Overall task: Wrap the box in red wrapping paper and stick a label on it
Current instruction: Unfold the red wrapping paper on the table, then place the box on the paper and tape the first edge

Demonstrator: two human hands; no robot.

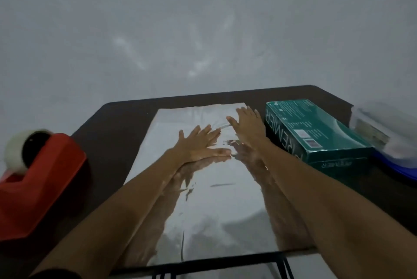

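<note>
Wrapping paper: the wrapping paper [214,211] lies spread flat on the dark table [108,143], running from the near edge towards the far edge. The side facing up is silvery and mirror-like. No red shows, so whether the coloured face is underneath cannot be told.
Left hand: the left hand [198,143] rests palm down near the middle of the sheet, its fingers straight and close together. It grips nothing.
Right hand: the right hand [247,120] lies flat on the sheet's far right part, fingers extended and slightly spread. It presses on the paper rather than holding it.
Box: the green box [316,134] sits on the table just beside the sheet's right edge, bare and entirely off the paper.
Tape dispenser: the red tape dispenser [40,179] stands well to the left of the sheet, untouched.
Other items: a clear plastic container [379,129] sits beyond the box, farther right of the sheet.
Label: none is visible.
Done so far: only the laying out and flattening of the sheet appears to be in hand.
Left to do: judging by this layout, nearly everything remains, namely placing the box on the sheet, folding the paper round it, taping, closing the ends and sticking on the label.
</note>
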